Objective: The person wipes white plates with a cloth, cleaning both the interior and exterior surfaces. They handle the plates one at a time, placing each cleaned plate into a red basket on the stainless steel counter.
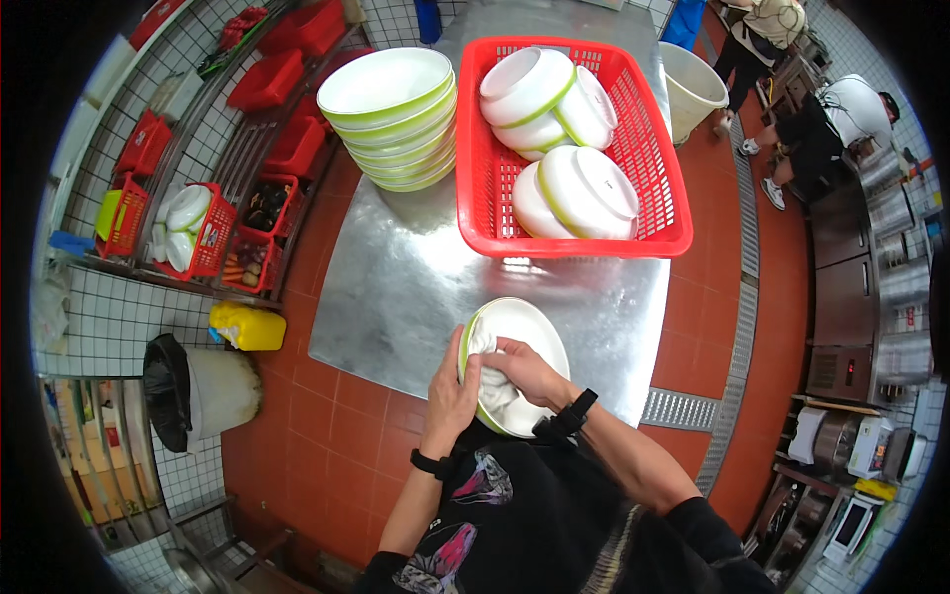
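A white bowl with a green outer band [536,338] is tilted in front of me at the near edge of the steel table. My left hand [454,382] grips its left rim, with the thumb over the edge. Inside the bowl, my right hand [523,369] presses a bunched white cloth [496,390] against the left inner wall. At the back left of the table stands a tall stack of similar bowls [390,119]. To its right, a red plastic basket [575,249] holds several more bowls [586,189], most turned bottom up.
The stainless steel table [393,297] ends close to my body. Wall shelving with red baskets [211,234] runs along the left. A bin with a black liner [223,390] and a yellow jug [256,327] stand on the floor. Two people [853,111] are at the far right, near a white bucket [690,85].
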The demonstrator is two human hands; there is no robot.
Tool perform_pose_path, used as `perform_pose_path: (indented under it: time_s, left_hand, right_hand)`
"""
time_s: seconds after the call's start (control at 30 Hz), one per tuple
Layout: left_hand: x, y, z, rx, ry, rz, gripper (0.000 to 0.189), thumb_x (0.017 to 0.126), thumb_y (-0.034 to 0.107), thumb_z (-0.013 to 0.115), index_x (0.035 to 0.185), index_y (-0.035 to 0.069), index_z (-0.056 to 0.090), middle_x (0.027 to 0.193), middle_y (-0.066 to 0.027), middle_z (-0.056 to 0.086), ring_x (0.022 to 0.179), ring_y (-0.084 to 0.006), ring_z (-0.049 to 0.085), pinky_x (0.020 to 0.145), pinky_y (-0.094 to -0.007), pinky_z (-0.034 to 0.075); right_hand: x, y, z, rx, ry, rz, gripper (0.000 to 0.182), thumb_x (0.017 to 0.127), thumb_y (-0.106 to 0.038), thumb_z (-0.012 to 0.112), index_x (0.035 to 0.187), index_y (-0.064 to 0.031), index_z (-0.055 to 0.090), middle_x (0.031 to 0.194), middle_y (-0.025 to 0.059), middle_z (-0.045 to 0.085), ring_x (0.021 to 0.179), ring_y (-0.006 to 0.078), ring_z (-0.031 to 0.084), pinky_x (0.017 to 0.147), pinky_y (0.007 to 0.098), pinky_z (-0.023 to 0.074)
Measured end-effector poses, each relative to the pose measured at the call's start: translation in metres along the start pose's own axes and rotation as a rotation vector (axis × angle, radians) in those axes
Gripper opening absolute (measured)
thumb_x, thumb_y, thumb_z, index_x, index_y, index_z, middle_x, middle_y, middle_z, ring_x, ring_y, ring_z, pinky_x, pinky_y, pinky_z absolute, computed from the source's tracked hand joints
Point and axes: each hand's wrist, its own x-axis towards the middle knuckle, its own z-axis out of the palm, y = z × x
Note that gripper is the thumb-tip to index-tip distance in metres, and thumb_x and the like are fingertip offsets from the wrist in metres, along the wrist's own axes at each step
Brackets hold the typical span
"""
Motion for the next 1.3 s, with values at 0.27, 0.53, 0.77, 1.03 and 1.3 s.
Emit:
perform_pose_path:
  time_s: [0.27, 0.53, 0.77, 1.03, 1.3]
  left_hand:
    - [-0.001, 0.002, 0.000, 0.034, -0.014, -0.003, 0.068, 0.111, 0.040, 0.060, 0.165, 0.002, 0.044, 0.156, -0.0300, 0.059, 0.144, -0.0419, 0.059, 0.116, -0.0451, 0.047]
    - [-0.001, 0.010, 0.003, 0.009, -0.042, 0.038, 0.069, 0.105, 0.030, 0.067, 0.164, 0.000, 0.045, 0.156, -0.0304, 0.059, 0.147, -0.0417, 0.057, 0.118, -0.0443, 0.047]
    - [-0.002, 0.013, 0.007, -0.007, -0.065, 0.093, 0.074, 0.103, 0.030, 0.071, 0.164, 0.000, 0.043, 0.155, -0.0319, 0.058, 0.145, -0.0432, 0.058, 0.117, -0.0449, 0.048]
    - [-0.005, 0.003, 0.011, -0.088, -0.012, -0.002, 0.073, 0.106, 0.035, 0.068, 0.165, 0.000, 0.043, 0.154, -0.0308, 0.060, 0.142, -0.0408, 0.061, 0.115, -0.0436, 0.049]
    - [-0.005, -0.003, 0.007, -0.092, -0.002, -0.041, 0.069, 0.109, 0.035, 0.064, 0.165, 0.000, 0.044, 0.153, -0.0287, 0.062, 0.140, -0.0354, 0.063, 0.113, -0.0410, 0.049]
  right_hand:
    - [-0.038, -0.013, -0.026, -0.899, -0.368, 0.143, 0.040, 0.094, -0.033, 0.074, 0.126, -0.0079, 0.076, 0.101, 0.0061, 0.078, 0.092, 0.0155, 0.072, 0.085, 0.0326, 0.0579]
    - [-0.018, 0.031, -0.086, -1.741, 0.025, 0.070, 0.034, 0.084, -0.023, 0.067, 0.112, -0.0130, 0.084, 0.112, 0.0186, 0.079, 0.103, 0.0398, 0.077, 0.090, 0.0525, 0.0620]
    - [0.039, 0.010, -0.091, -1.518, 0.556, -0.337, 0.029, 0.090, -0.025, 0.068, 0.108, -0.0085, 0.083, 0.106, 0.0222, 0.080, 0.094, 0.0447, 0.078, 0.089, 0.0528, 0.0637]
    - [0.036, 0.010, -0.046, -1.142, 0.481, -0.498, 0.036, 0.090, -0.028, 0.075, 0.120, -0.0086, 0.080, 0.118, 0.0224, 0.076, 0.105, 0.0438, 0.074, 0.092, 0.0520, 0.0597]
    - [-0.028, 0.017, -0.020, -1.341, -0.134, -0.487, 0.034, 0.092, -0.027, 0.071, 0.120, -0.0093, 0.077, 0.115, 0.0178, 0.070, 0.103, 0.0436, 0.072, 0.089, 0.0539, 0.0593]
